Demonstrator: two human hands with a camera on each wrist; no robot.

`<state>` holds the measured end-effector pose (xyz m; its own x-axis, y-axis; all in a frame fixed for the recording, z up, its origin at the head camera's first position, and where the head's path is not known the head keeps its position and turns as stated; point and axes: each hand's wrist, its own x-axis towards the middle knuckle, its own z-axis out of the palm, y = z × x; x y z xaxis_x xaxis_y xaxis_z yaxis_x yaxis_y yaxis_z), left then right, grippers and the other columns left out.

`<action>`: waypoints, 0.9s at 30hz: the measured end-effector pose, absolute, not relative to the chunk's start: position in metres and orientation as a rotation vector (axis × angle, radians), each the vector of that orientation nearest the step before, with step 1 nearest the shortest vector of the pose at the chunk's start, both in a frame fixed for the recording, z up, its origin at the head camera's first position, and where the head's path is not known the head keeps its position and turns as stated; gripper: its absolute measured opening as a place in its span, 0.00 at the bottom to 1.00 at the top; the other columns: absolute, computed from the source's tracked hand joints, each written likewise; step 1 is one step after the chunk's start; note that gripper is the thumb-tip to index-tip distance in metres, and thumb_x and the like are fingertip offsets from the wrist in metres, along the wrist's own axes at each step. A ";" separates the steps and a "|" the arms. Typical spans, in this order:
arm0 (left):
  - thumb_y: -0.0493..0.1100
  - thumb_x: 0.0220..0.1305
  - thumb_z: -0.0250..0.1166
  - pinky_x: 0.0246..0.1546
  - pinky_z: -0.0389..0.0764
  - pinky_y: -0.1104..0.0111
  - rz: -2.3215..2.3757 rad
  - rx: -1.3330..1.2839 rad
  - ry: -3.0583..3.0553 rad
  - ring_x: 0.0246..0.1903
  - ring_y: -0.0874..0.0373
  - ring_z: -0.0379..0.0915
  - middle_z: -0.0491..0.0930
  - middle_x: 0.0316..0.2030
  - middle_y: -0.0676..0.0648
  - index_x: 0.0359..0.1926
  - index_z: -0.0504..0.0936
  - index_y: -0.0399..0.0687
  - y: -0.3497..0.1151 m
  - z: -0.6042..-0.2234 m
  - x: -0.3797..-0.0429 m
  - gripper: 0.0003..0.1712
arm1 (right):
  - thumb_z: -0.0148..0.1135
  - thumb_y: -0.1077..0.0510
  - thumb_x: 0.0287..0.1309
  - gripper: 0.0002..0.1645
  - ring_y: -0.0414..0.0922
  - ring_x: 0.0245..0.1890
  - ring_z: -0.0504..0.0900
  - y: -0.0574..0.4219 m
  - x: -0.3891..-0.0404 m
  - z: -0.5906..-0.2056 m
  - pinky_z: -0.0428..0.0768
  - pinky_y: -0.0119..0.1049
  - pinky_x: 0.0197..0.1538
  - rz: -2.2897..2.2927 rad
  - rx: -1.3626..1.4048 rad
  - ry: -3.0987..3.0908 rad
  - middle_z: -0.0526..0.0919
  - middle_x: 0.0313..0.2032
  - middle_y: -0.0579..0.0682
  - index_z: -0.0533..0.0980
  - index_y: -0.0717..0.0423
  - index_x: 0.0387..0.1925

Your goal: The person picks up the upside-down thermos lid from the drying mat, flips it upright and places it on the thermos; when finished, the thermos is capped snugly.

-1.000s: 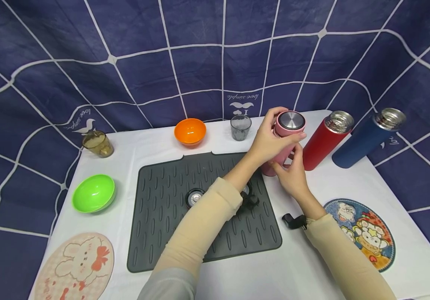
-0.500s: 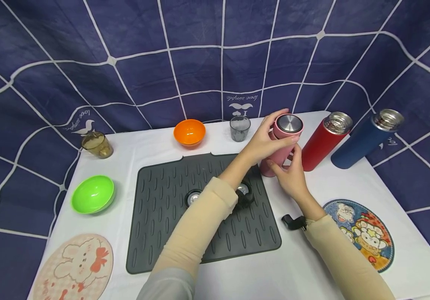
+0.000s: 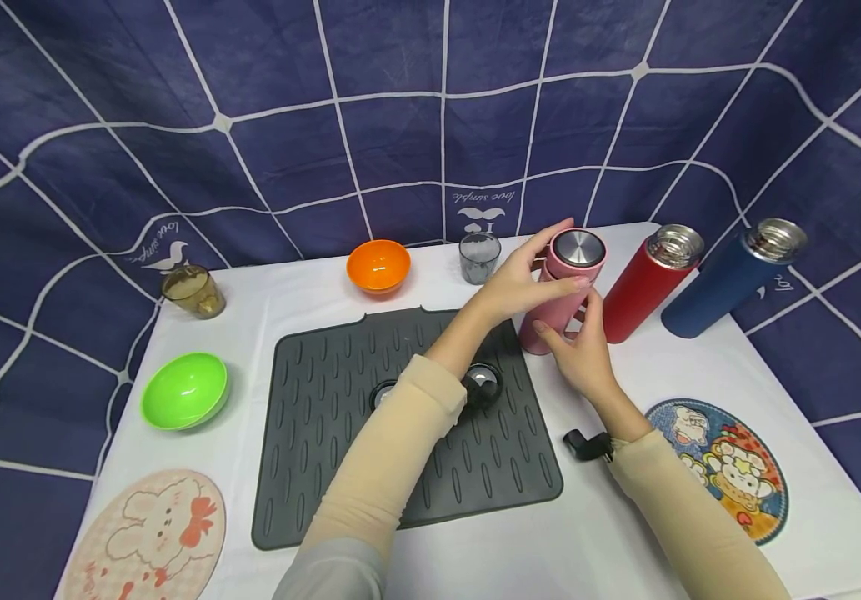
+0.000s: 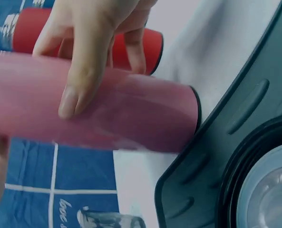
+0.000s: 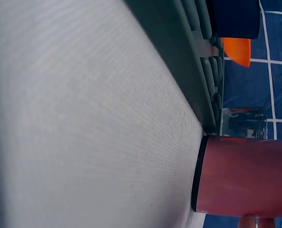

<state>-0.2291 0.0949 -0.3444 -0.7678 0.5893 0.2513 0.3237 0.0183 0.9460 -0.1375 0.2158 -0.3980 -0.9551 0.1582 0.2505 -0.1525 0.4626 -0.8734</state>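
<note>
A: How might the 2 hands best treat the pink bottle (image 3: 556, 310)?

B: The right hand (image 3: 583, 354) should keep the body still and plumb, leaving any twist to the left hand (image 3: 516, 287) above. Gentle, even pressure seems wise; so smooth a wall could slip.

A: How are they set?

B: Both are curled round it. The left's thumb and fingers spread about the neck and the edge of the cap (image 3: 578, 248); the right grips the body below.

A: And the bottle's looks?

B: Slim, glossy pink, with a brushed steel top and a black base rim (image 5: 199, 175). It seems to stand on the white cloth (image 3: 475, 567), just beside the dark mat (image 3: 310, 417); whether they touch is hard to tell.

A: What lies beyond?

B: The red bottle (image 3: 636, 300) is just to its right, then the blue bottle (image 3: 718, 292), both uncapped. On the mat, 2 black-rimmed discs (image 3: 481, 375) lie partly hidden by the left arm.
</note>
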 end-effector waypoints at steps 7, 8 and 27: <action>0.45 0.47 0.75 0.55 0.71 0.75 1.895 0.935 2.165 0.53 0.62 0.69 0.66 0.57 0.49 0.63 0.60 0.51 0.098 -0.348 -0.230 0.45 | 0.65 0.62 0.55 0.47 0.57 0.58 0.67 0.215 -0.138 -0.399 0.73 0.54 0.50 1.495 -0.004 -2.425 0.60 0.63 0.60 0.47 0.56 0.68; 0.43 0.49 0.73 0.57 0.70 0.74 1.891 0.957 2.128 0.55 0.61 0.68 0.67 0.58 0.48 0.64 0.61 0.50 0.096 -0.348 -0.231 0.43 | 0.65 0.62 0.55 0.47 0.56 0.58 0.67 0.215 -0.138 -0.399 0.74 0.54 0.50 1.493 -0.003 -2.428 0.60 0.63 0.60 0.47 0.56 0.68; 0.59 0.39 0.77 0.47 0.73 0.78 1.715 0.794 2.804 0.48 0.64 0.71 0.70 0.52 0.52 0.60 0.69 0.56 0.118 -0.340 -0.208 0.45 | 0.64 0.64 0.54 0.47 0.60 0.58 0.66 0.217 -0.137 -0.400 0.72 0.57 0.51 1.482 0.033 -2.415 0.60 0.61 0.63 0.47 0.57 0.68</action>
